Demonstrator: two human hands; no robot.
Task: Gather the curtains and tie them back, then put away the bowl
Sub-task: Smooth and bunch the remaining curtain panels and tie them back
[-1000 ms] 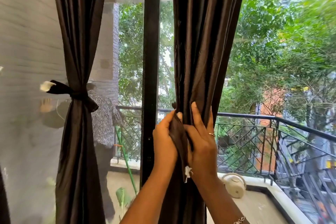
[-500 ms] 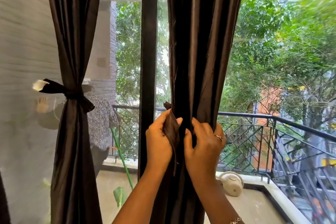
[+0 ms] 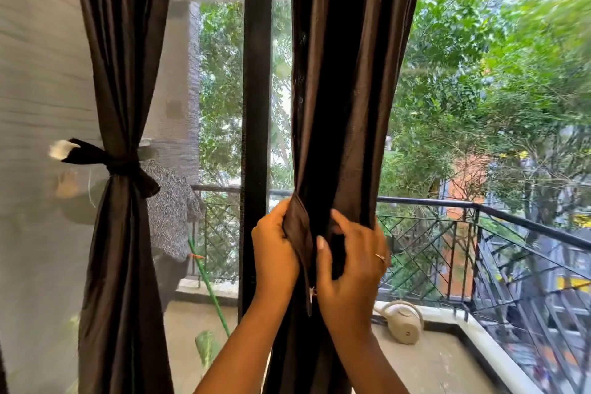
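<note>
Two dark brown curtains hang at a glass door. The left curtain (image 3: 121, 73) is gathered and knotted at mid height by a dark tie-back (image 3: 121, 166) with a white tip. The right curtain (image 3: 348, 73) hangs bunched in front of me. My left hand (image 3: 275, 253) grips a dark fabric strip (image 3: 297, 230) at the curtain's left edge. My right hand (image 3: 351, 269) curls around the gathered folds from the right, thumb pressing the front. No bowl is in view.
A black door frame post (image 3: 256, 105) stands between the curtains. Beyond the glass is a balcony with a black metal railing (image 3: 479, 211), a beige watering can (image 3: 404, 325) on its floor and a green pole (image 3: 208, 285). Trees fill the background.
My right hand went from lying flat on the curtain to curling around the folds. The strip's loose end now runs down between my hands. The view shifted slightly.
</note>
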